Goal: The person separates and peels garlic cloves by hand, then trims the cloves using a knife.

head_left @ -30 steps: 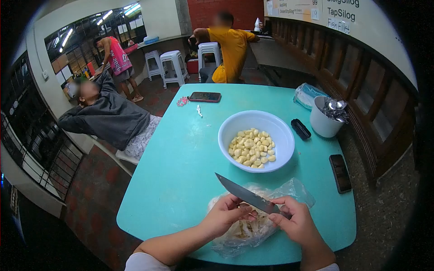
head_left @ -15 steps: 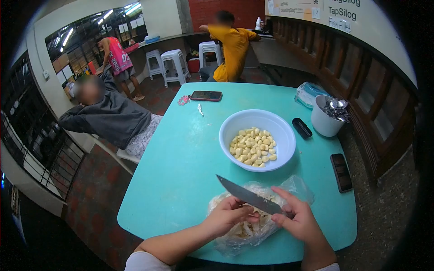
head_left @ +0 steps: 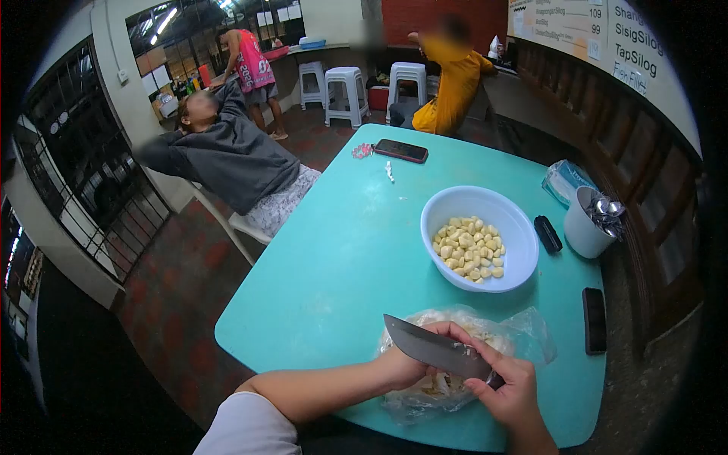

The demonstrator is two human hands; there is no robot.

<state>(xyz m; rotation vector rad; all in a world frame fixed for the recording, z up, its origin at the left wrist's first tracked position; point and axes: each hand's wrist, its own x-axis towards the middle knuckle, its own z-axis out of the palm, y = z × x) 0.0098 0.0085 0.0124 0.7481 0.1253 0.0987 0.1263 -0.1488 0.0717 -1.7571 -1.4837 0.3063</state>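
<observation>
A knife (head_left: 434, 349) with a broad dark blade is in my right hand (head_left: 509, 383), its tip pointing up and left. My left hand (head_left: 413, 362) is closed behind the blade, and what its fingers hold is hidden. Both hands are over a clear plastic bag (head_left: 531, 334) with pale peelings in it. Beyond them stands a white bowl (head_left: 519, 227) holding several peeled cloves (head_left: 468, 247) that look like garlic.
On the green table (head_left: 318, 280) are a phone (head_left: 402, 150), a second phone (head_left: 594, 321), a black case (head_left: 547, 234), a tub of spoons (head_left: 588, 227) and a blue pack (head_left: 565, 180). A person in grey (head_left: 227, 163) reclines at the left.
The view has turned left, so the table and bowl appear farther right. My left hand has moved behind the blade, closer to my right fingers, which have closed in near the knife's handle.
</observation>
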